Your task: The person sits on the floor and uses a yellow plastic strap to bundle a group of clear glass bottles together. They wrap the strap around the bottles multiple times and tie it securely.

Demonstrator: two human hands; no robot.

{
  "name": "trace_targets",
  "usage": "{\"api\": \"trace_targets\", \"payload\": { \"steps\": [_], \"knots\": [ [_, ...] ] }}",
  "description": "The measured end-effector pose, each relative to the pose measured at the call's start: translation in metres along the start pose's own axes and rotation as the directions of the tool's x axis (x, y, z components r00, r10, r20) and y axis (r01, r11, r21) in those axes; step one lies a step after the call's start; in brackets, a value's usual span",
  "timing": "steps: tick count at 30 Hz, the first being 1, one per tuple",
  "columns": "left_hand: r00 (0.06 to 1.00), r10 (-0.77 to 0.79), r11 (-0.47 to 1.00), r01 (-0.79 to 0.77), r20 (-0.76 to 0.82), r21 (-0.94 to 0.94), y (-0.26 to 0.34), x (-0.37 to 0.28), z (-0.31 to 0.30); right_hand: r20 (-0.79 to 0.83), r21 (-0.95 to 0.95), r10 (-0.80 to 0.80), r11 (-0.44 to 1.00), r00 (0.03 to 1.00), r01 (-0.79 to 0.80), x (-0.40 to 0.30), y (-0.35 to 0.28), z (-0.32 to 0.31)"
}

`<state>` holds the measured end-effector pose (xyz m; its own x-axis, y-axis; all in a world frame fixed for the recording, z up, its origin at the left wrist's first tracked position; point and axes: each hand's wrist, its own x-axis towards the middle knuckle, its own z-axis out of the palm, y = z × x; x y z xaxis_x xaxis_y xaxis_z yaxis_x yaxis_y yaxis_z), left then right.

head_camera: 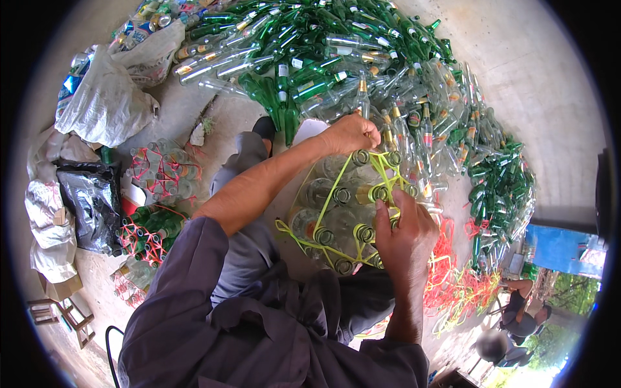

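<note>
Between my legs stands a bundle of clear glass bottles (318, 193), their open mouths facing up. Yellow plastic strapping (335, 191) loops around the necks and crosses between them, with a loose loop at the left side. My left hand (350, 133) is above the far edge of the bundle, its fingers pinched together where the strapping runs up; the fingertips are partly hidden. At the near right side, my right hand (410, 233) has its thumb and fingers closed on the strapping among the necks. That hand covers some of the bottles on the right.
A large heap of green and clear glass bottles (310, 89) curves around the front and right. Red and yellow strapping (446, 276) lies tangled at right. Strapped bottle bundles (162, 169), white sacks (106, 99) and a black plastic bag (92, 203) sit left. Another person (521, 315) is at far right.
</note>
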<state>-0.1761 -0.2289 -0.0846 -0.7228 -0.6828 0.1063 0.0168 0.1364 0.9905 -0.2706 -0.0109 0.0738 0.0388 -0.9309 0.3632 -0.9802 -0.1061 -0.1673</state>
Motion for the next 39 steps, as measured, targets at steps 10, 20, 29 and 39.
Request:
{"api": "trace_targets", "payload": {
  "steps": [10, 20, 29, 39],
  "knots": [
    [0.947, -0.320, 0.831, 0.294, 0.028, -0.472, 0.022, 0.003, 0.001, 0.061, 0.122, 0.067, 0.990, 0.996, -0.074, -0.020, -0.019, 0.007],
    [0.872, -0.482, 0.520, 0.361, 0.083, -0.774, 0.008, 0.008, -0.005, 0.234, -0.043, -0.184, 0.979, 0.955, 0.199, -0.019, -0.032, 0.009],
    [0.852, -0.522, 0.405, 0.301, 0.052, -0.864, 0.002, 0.009, -0.006, 0.329, -0.166, -0.264, 0.929, 0.907, 0.331, -0.016, -0.032, 0.007],
    [0.832, -0.555, 0.271, 0.198, 0.015, -0.942, 0.003, 0.008, -0.009, 0.443, -0.234, -0.330, 0.855, 0.834, 0.462, -0.012, -0.041, -0.001]
  ]
}}
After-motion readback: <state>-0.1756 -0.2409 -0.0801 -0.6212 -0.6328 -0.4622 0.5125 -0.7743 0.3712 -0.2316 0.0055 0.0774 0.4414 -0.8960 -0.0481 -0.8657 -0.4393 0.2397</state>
